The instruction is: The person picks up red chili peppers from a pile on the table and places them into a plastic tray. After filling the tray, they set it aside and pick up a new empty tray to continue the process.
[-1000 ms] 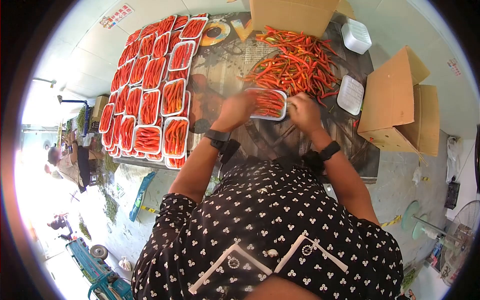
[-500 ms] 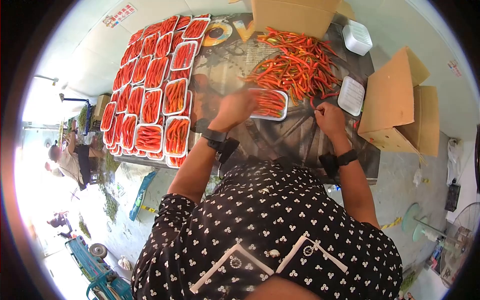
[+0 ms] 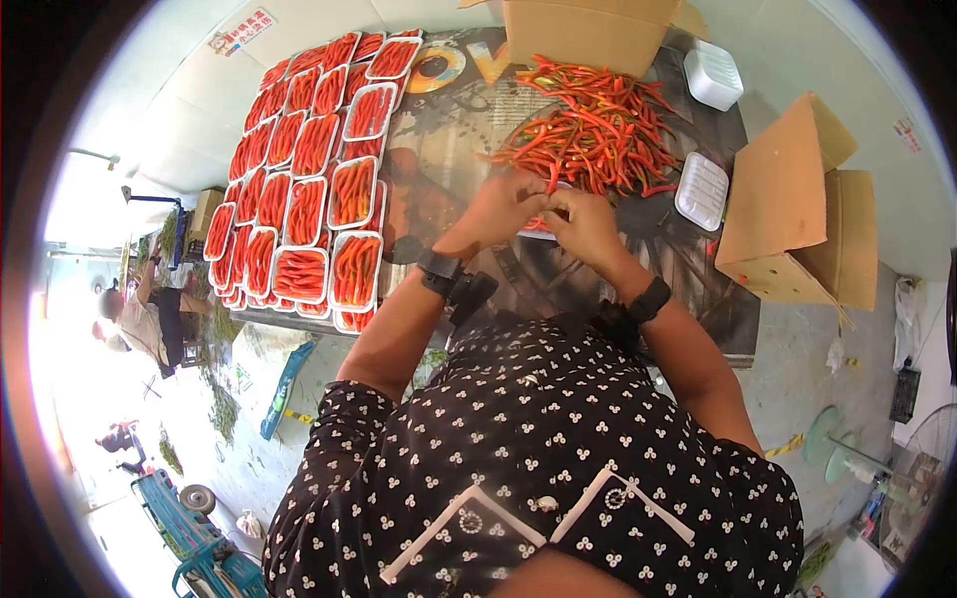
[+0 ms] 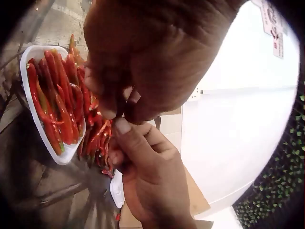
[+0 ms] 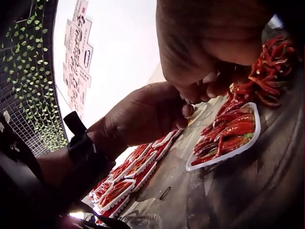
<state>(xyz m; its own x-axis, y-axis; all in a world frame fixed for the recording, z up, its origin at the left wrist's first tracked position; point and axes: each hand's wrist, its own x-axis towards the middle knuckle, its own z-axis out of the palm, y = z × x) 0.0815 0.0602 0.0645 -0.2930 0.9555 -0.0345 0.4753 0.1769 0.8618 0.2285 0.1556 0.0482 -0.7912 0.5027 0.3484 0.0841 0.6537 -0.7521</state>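
Observation:
A white tray (image 4: 61, 158) of red chili peppers (image 4: 62, 102) sits on the table, partly hidden beneath the hands in the head view. Above it, my left hand (image 3: 498, 211) and right hand (image 3: 588, 229) meet fingertip to fingertip. A red chili pepper (image 3: 551, 185) shows between them, pinched by the fingers of both; most of it is hidden. The right thumb (image 4: 124, 126) presses up against the left fingers in the left wrist view. Just beyond lies a loose heap of red and greenish chili peppers (image 3: 598, 130).
Stacked trays full of chili peppers (image 3: 299, 214) cover the table's left side. A white tray (image 3: 702, 191) lies right of the heap, with a stack of white trays (image 3: 714, 75) behind it. One cardboard box (image 3: 588, 35) stands at the back, an open one (image 3: 788, 209) at the right.
My right hand went right to the heap's near edge, took a chili pepper and came back left. The left hand moved from the tray's left end to meet it above the tray.

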